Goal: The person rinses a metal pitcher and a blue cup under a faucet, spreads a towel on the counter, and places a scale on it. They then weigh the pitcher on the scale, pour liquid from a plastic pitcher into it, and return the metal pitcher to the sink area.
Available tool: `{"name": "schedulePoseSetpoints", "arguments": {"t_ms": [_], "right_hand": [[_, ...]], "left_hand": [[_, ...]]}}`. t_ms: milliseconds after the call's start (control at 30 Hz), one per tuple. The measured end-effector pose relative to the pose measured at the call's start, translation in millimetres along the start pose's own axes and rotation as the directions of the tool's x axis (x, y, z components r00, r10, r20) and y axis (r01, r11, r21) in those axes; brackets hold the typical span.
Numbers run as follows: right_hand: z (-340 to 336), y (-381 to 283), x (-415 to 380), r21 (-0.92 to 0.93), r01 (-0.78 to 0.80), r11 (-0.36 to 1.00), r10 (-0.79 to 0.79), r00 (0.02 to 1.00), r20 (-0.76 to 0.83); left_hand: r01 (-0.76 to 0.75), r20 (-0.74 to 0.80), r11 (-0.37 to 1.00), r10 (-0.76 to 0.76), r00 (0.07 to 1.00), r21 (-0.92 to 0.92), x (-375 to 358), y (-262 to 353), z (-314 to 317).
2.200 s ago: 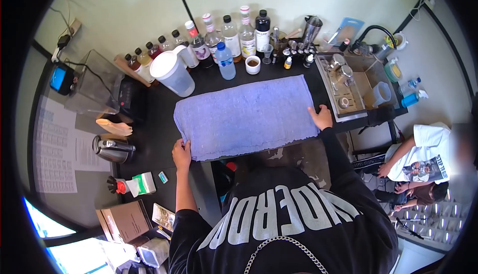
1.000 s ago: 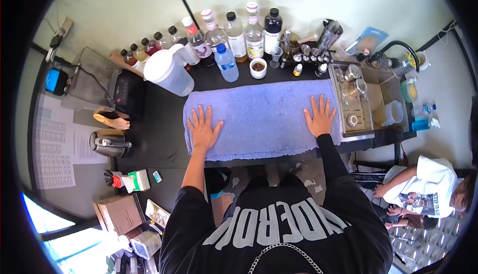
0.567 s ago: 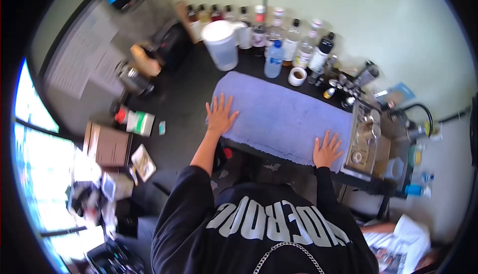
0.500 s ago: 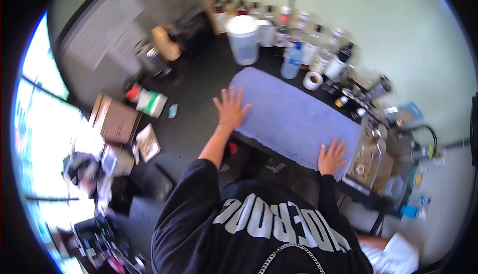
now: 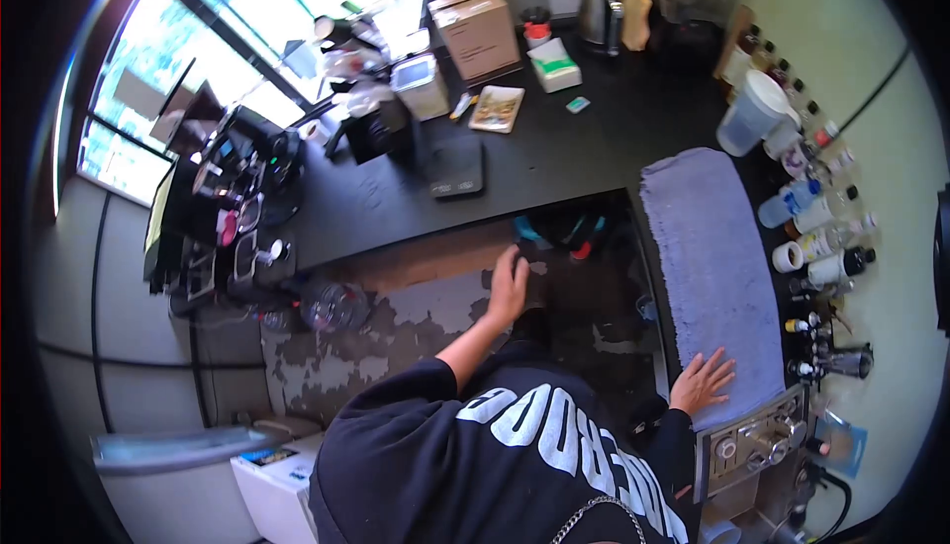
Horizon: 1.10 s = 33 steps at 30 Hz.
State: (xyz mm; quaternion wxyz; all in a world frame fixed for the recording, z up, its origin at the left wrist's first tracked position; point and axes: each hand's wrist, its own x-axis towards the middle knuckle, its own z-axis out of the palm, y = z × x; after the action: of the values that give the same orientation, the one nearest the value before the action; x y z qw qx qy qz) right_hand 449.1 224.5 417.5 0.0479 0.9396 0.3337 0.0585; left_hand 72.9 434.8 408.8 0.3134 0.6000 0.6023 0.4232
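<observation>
A blue-purple towel lies lengthwise on the dark counter at the right. My right hand rests flat on its near end, fingers spread, holding nothing. My left hand hangs in the air over the floor, off the counter's edge. Its fingers are loosely bent and slightly apart, with nothing seen in them. Just beyond the near end of the towel, a metal tray carries glass items.
Several bottles and a lidded plastic pitcher line the right wall. At the back stand a cardboard box and a metal kettle. A flat black scale lies near the counter edge. A large clear bottle stands on the floor.
My view has swung to the left. My left hand has come off the towel and moved out over the floor. The right hand stays on the towel.
</observation>
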Motion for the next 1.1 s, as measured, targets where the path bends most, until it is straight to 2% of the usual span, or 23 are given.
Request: {"name": "schedulePoseSetpoints", "arguments": {"t_ms": [67, 100, 200, 267, 300, 333, 367, 400, 500, 533, 633, 667, 700, 733, 767, 800, 867, 933, 967, 1000, 1033, 1067, 1100], "right_hand": [[-3.6, -2.0, 0.4, 0.026, -0.059, 0.998, 0.059, 0.998, 0.011], [-2.4, -2.1, 1.0, 0.04, -0.056, 0.998, 0.056, 0.998, -0.01], [-0.2, -0.6, 0.0, 0.088, -0.064, 0.994, 0.067, 0.997, -0.036], [1.0, -3.0, -2.6, 0.107, -0.074, 0.992, 0.083, 0.993, -0.082], [-2.1, -3.3, -4.3, 0.105, -0.054, 0.993, 0.065, 0.993, -0.098], [-11.7, -7.7, -8.0, 0.116, -0.021, 0.993, 0.044, 0.978, -0.203], [-6.2, -6.8, -11.4, 0.066, -0.005, 0.998, 0.024, 0.955, -0.296], [-28.2, -11.2, -13.0, 0.124, -0.014, 0.992, 0.036, 0.983, -0.182], [-10.5, -6.5, -10.7, 0.199, -0.056, 0.978, 0.098, 0.973, -0.208], [-8.9, -3.9, -14.4, 0.189, -0.139, 0.972, 0.178, 0.962, -0.207], [-9.8, -0.2, -18.8, 0.355, -0.245, 0.902, 0.354, 0.89, -0.287], [-9.6, 3.2, -24.4, 0.454, -0.255, 0.854, 0.438, 0.824, -0.36], [-8.3, 0.2, -31.7, 0.546, -0.244, 0.802, 0.513, 0.75, -0.418], [-8.0, -6.1, -38.6, 0.553, -0.274, 0.787, 0.541, 0.737, -0.405], [-9.1, -5.9, -46.3, 0.584, -0.303, 0.753, 0.585, 0.713, -0.386], [-12.2, 0.9, -56.3, 0.606, -0.333, 0.723, 0.627, 0.685, -0.371], [-2.6, 9.1, -65.3, 0.57, -0.422, 0.705, 0.667, 0.668, -0.33], [9.0, 18.4, -64.6, 0.548, -0.451, 0.704, 0.673, 0.671, -0.313], [3.9, 17.1, -62.2, 0.542, -0.474, 0.694, 0.691, 0.65, -0.316], [-5.6, 15.9, -58.0, 0.541, -0.549, 0.637, 0.737, 0.639, -0.22], [-17.4, 16.3, -54.3, 0.532, -0.622, 0.575, 0.778, 0.616, -0.122], [-31.4, 17.1, -51.0, 0.526, -0.644, 0.556, 0.798, 0.59, -0.121], [-45.7, 16.9, -47.2, 0.476, -0.717, 0.509, 0.815, 0.58, 0.0]], "left_hand": [[-0.038, -0.194, 0.998, 0.047, 0.98, 0.052, 41.3, -8.2, -36.9], [-0.039, -0.193, 0.998, 0.048, 0.98, 0.052, 62.8, -10.8, -51.0], [0.015, -0.339, 0.904, 0.145, 0.93, 0.428, 120.2, -18.4, -79.5], [0.103, -0.26, 0.699, 0.123, 0.958, 0.708, 154.3, -26.0, -83.5], [0.216, -0.204, 0.622, -0.091, 0.975, 0.753, 165.4, 5.8, -88.9], [0.165, -0.207, 0.568, 0.009, 0.978, 0.806, 181.1, -10.3, -84.6], [0.289, -0.17, 0.645, -0.242, 0.955, 0.708, 188.1, 43.1, -97.7], [0.358, -0.196, 0.606, -0.318, 0.928, 0.711, 198.1, 49.9, -94.9], [0.422, -0.269, 0.48, -0.355, 0.895, 0.769, 236.8, -11.0, -74.8], [0.435, -0.272, 0.45, -0.382, 0.883, 0.78, 239.3, -8.2, -72.5], [0.349, -0.199, 0.559, -0.312, 0.929, 0.752, 232.8, -13.1, -72.6], [0.309, -0.168, 0.582, -0.283, 0.944, 0.753, 225.3, -9.1, -68.6], [0.228, -0.073, 0.627, -0.263, 0.962, 0.745, 213.4, 17.5, -61.6], [0.153, 0.02, 0.668, -0.244, 0.97, 0.728, 200.6, 46.2, -52.0], [-0.057, 0.189, 0.822, -0.063, 0.98, 0.567, 191.3, 56.1, -39.1], [-0.251, 0.324, 0.905, 0.137, 0.936, 0.343, 179.7, 65.6, -23.6], [-0.305, 0.579, 0.949, 0.29, 0.762, -0.073, 153.2, 126.4, 14.6], [-0.555, 0.62, 0.826, 0.488, 0.614, -0.101, 121.3, 144.2, 67.4], [-0.513, 0.717, 0.855, 0.408, 0.565, -0.082, 99.3, 172.2, 84.0], [-0.476, 0.803, 0.878, 0.323, 0.501, -0.056, 76.8, 200.4, 100.2], [-0.502, 0.818, 0.854, 0.384, 0.428, -0.138, 58.1, 214.4, 123.4], [-0.52, 0.826, 0.826, 0.439, 0.353, -0.216, 38.4, 224.7, 147.0], [-0.548, 0.842, 0.808, 0.44, 0.314, -0.218, 18.0, 236.8, 171.2]]}}
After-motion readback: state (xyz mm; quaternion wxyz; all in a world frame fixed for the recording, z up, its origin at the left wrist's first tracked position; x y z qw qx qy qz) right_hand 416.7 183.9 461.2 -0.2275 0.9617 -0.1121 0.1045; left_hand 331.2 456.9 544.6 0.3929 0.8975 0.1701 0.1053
